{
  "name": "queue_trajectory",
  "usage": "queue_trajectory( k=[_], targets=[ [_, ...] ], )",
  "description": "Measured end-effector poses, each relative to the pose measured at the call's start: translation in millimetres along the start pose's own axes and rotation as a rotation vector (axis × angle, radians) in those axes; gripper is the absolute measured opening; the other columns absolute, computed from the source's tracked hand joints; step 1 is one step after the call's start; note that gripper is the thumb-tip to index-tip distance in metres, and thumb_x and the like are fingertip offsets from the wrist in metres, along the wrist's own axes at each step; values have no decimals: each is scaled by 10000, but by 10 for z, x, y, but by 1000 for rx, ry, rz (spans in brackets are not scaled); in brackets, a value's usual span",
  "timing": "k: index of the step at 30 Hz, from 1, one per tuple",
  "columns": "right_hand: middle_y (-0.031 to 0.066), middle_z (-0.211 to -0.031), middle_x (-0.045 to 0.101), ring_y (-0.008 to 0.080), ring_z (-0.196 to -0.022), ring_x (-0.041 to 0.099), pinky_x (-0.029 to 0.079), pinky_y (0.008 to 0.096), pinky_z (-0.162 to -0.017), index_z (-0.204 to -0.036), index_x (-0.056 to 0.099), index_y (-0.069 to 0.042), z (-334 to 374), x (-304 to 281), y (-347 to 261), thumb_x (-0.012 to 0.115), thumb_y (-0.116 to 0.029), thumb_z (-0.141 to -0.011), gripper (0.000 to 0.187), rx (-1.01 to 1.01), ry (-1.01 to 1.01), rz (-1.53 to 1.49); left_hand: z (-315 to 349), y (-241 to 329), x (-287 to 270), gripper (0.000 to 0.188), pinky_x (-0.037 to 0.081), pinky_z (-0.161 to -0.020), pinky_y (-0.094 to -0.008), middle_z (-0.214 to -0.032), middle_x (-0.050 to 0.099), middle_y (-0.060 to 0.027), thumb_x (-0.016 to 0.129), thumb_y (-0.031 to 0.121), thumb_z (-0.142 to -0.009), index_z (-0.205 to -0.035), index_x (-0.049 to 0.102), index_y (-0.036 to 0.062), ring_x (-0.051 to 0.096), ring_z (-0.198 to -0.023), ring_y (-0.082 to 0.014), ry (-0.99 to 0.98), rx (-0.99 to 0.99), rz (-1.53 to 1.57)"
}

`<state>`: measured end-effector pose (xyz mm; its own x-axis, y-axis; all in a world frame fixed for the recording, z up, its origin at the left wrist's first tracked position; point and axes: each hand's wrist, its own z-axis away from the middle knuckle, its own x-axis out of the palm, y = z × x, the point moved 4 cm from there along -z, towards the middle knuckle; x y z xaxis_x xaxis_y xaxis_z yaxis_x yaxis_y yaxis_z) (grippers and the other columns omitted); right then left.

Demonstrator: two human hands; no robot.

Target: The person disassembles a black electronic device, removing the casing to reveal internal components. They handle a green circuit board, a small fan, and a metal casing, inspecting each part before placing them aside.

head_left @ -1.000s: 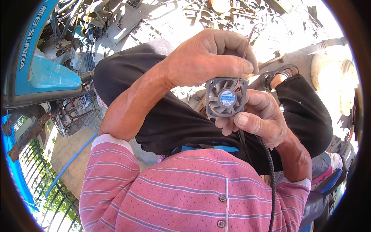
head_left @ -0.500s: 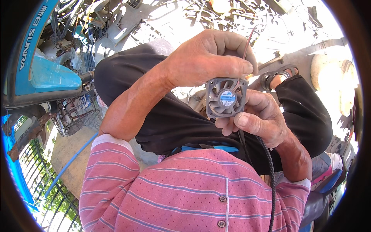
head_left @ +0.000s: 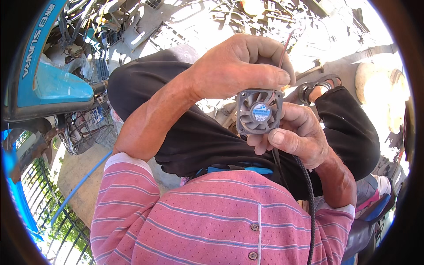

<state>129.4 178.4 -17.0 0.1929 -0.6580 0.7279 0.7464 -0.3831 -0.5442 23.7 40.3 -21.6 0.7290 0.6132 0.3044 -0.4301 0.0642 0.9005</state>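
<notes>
A small square cooling fan (head_left: 259, 113), dark grey with a blue and white round label on its hub, is held upright before my chest, its bladed side facing me. My right hand (head_left: 304, 134) grips its right side and lower corner between thumb and fingers. Just above the fan, my left hand (head_left: 243, 66) is closed, thumb against curled fingers, on the fan's thin reddish wire (head_left: 286, 47). The wire's free length sticks up past the left knuckles. Part of the wire between fan and fingers is hidden by the left hand.
A blue vehicle panel (head_left: 62, 88) and a wire basket (head_left: 90, 128) stand at the left. Metal scrap (head_left: 265, 13) litters the sunlit ground ahead. A pale round container (head_left: 375, 84) sits at the far right. A black braided cord (head_left: 308, 190) hangs along my shirt.
The fan has shifted very slightly to the right. Both hands keep their hold and are otherwise nearly still.
</notes>
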Motion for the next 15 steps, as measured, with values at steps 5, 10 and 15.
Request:
queue_trajectory(
  k=[5, 10, 15],
  targets=[
    [142, -1011, 709, 149, -887, 661, 546, 290, -820, -1201, 631, 59, -12, -3, -2, 667, -223, -959, 374, -18, -4, 20, 3, -17, -8, 232, 479, -697, -223, -846, 655, -15, 635, 183, -915, -1042, 687, -3, 602, -792, -61, -11, 1, -21],
    [86, -988, 719, 97, -844, 639, 496, 255, -736, -1097, 666, 11, -101, -189, 66, 623, -257, -973, 298, -51, 72, 120, -37, -70, -67, 227, 482, -736, -232, -855, 657, -10, 618, 191, -964, -1031, 707, -6, 596, -808, -71, 51, -3, -76],
    [57, -956, 719, 77, -810, 619, 478, 239, -718, -1041, 678, -16, -195, -340, -6, 586, -277, -1000, 279, -84, 227, 338, -76, -70, -171, 255, 481, -747, -243, -832, 657, -11, 608, 225, -991, -1031, 721, 0, 587, -811, -75, 148, -6, -179]
  ],
)
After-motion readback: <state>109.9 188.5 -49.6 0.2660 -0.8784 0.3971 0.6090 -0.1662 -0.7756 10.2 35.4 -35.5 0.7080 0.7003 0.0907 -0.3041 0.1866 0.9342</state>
